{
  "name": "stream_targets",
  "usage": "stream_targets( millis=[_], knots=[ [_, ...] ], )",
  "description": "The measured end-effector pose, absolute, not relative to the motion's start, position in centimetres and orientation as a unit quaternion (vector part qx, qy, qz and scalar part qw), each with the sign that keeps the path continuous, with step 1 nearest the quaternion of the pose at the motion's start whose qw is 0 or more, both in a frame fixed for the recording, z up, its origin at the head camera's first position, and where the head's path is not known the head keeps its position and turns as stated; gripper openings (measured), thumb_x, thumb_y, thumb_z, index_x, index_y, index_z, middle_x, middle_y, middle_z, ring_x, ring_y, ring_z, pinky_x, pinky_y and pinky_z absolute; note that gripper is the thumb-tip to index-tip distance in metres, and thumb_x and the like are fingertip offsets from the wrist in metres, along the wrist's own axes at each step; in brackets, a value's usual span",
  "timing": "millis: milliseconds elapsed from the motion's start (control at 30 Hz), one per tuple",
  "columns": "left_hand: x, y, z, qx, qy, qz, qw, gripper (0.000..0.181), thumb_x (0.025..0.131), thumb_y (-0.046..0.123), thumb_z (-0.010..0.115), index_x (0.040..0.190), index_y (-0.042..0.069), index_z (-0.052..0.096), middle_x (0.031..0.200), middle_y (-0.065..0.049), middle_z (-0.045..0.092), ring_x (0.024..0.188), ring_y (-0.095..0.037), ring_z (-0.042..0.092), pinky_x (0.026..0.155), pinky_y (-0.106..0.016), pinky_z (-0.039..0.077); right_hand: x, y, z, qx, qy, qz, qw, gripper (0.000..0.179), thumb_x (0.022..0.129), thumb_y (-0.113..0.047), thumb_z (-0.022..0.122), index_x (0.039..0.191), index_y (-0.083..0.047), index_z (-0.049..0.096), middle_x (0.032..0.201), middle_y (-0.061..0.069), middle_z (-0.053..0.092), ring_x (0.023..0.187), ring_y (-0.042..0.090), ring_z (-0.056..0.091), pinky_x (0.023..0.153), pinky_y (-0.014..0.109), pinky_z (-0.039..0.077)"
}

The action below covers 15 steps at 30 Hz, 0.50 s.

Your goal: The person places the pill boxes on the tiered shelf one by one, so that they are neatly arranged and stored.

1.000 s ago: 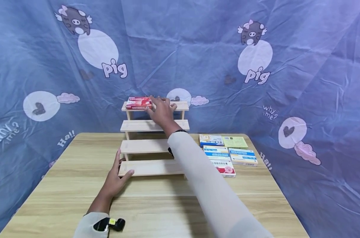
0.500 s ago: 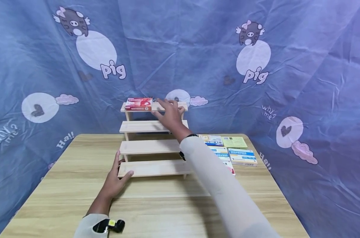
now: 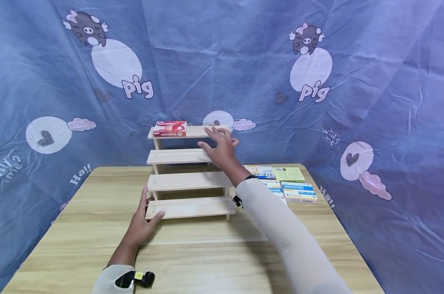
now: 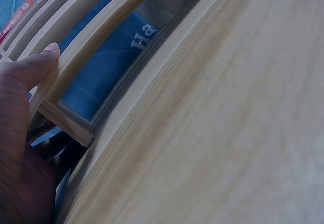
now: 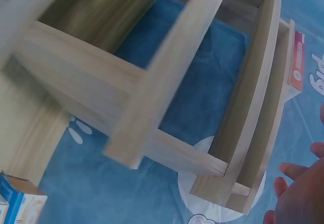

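A wooden four-step display rack (image 3: 192, 207) stands on the table. My left hand (image 3: 140, 222) grips the left end of its lowest board; in the left wrist view the thumb (image 4: 44, 61) lies on the board, while the fingers reach around the side, partly hidden. A red-and-white medicine box (image 3: 169, 128) lies flat at the left end of the top board. To the right of that box, my right hand (image 3: 222, 149) hovers by the right part of the upper boards, fingers spread and holding nothing. The right wrist view catches the same hand (image 5: 304, 196) beyond the rack's side.
Several medicine boxes lie right of the rack, among them a blue-and-white box (image 3: 299, 192), a green box (image 3: 289, 174) and a white-and-blue box (image 3: 265, 172). My right sleeve (image 3: 291, 237) covers part of the group. A blue printed cloth (image 3: 222, 61) hangs behind the table (image 3: 207, 265).
My right hand has drawn away from the red-and-white medicine box, moving right and slightly down. The box stays on the top board. My left hand keeps its place on the rack.
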State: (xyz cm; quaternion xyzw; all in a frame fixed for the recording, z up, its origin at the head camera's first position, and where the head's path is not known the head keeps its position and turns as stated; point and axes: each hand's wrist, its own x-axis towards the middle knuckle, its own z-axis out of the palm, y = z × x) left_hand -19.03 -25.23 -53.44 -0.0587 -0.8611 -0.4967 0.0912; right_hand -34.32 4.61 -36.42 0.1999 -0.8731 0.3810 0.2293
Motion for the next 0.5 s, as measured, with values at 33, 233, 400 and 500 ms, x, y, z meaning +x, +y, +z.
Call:
stream_targets(
  millis=[33,233,400,500],
  knots=[
    [-19.0,-25.2,-53.5,-0.060,-0.861,-0.497,0.092,0.111,0.106,0.023,0.075,0.177,0.029,-0.010,0.166,-0.029,0.046,0.146,-0.048,0.056,0.103,-0.011,0.042,-34.1,4.8,-36.7,0.203,-0.870,0.385,0.230,0.062,0.102,-0.040,0.079,0.157,-0.020,0.062,0.169,0.015,0.051,0.154,0.032,0.042,0.117,0.069,0.014],
    [-19.1,-25.3,-53.7,-0.059,-0.865,-0.490,0.089,0.111,0.107,0.026,0.074,0.177,0.030,-0.013,0.167,-0.030,0.044,0.146,-0.049,0.056,0.109,-0.035,0.052,-32.6,6.1,-37.8,0.224,-0.844,0.417,0.252,0.057,0.099,-0.033,0.083,0.151,-0.015,0.068,0.167,0.017,0.054,0.152,0.035,0.043,0.113,0.069,0.013],
    [-19.1,-25.3,-53.7,-0.057,-0.867,-0.488,0.083,0.111,0.107,0.027,0.074,0.176,0.031,-0.014,0.167,-0.030,0.043,0.147,-0.050,0.055,0.110,-0.043,0.052,-31.9,7.5,-38.5,0.231,-0.830,0.425,0.277,0.057,0.095,-0.027,0.087,0.148,-0.013,0.070,0.163,0.020,0.057,0.151,0.038,0.045,0.112,0.070,0.015],
    [-19.1,-25.3,-53.7,-0.054,-0.867,-0.488,0.080,0.111,0.107,0.028,0.073,0.177,0.029,-0.013,0.168,-0.030,0.042,0.148,-0.050,0.054,0.111,-0.046,0.052,-31.8,8.4,-38.5,0.226,-0.824,0.429,0.291,0.057,0.093,-0.025,0.089,0.146,-0.012,0.071,0.162,0.021,0.057,0.151,0.039,0.046,0.114,0.072,0.015]
  ],
)
